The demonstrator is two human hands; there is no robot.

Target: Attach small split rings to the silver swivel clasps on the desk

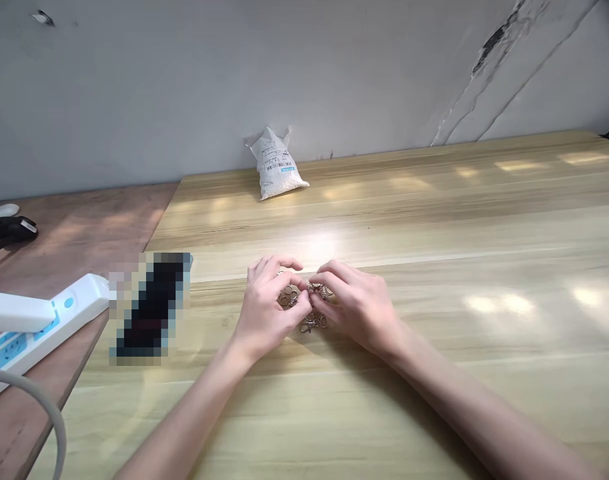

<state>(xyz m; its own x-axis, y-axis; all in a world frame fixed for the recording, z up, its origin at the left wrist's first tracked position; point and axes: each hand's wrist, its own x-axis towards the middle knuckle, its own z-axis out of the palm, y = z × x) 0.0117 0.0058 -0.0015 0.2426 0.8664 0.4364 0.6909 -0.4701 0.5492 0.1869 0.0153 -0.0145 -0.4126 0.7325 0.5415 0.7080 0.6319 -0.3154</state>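
The left hand and the right hand sit close together near the middle of the frame, both curled and half closed, with their fingertips meeting over a small heap of gold-toned metal hardware on a pale wood-grain counter. Small metal rings lie under the left hand's fingers, and a tangled cluster of clasps sits at the right hand's fingertips. A lobster clasp rests on the counter just below, between the two hands. The fingers hide the contact, so I cannot tell whether either hand has a firm hold on a piece. At top centre, a white printed bag leans against a grey wall. To the left, a pixelated object lies at the counter's edge, just beside a white power strip on a darker wooden board, and a grey cable curves through the lower left corner
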